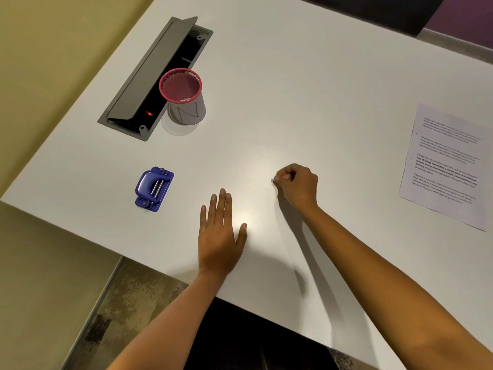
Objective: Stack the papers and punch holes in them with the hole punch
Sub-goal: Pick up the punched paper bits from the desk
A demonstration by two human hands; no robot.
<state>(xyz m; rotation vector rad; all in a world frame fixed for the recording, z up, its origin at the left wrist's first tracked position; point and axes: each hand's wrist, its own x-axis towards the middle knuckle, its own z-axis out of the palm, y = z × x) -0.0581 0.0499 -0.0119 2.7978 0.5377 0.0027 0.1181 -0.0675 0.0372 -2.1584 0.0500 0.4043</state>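
A blue hole punch [154, 188] sits on the white table [293, 89] at the left, near the front edge. Printed papers [448, 164] lie flat at the far right; small marks show along their left edge. My left hand [220, 236] rests flat on the table, fingers apart, holding nothing, to the right of the punch. Above the table's middle, my right hand [297, 182] is closed, pinching a tiny pale bit [272, 180] between thumb and fingertip. What that bit is cannot be told.
A red mesh pen cup [184, 97] with a grey paper wrap stands at the back left, beside an open grey cable hatch [156, 78] set into the table. The table's front edge runs diagonally under my forearms.
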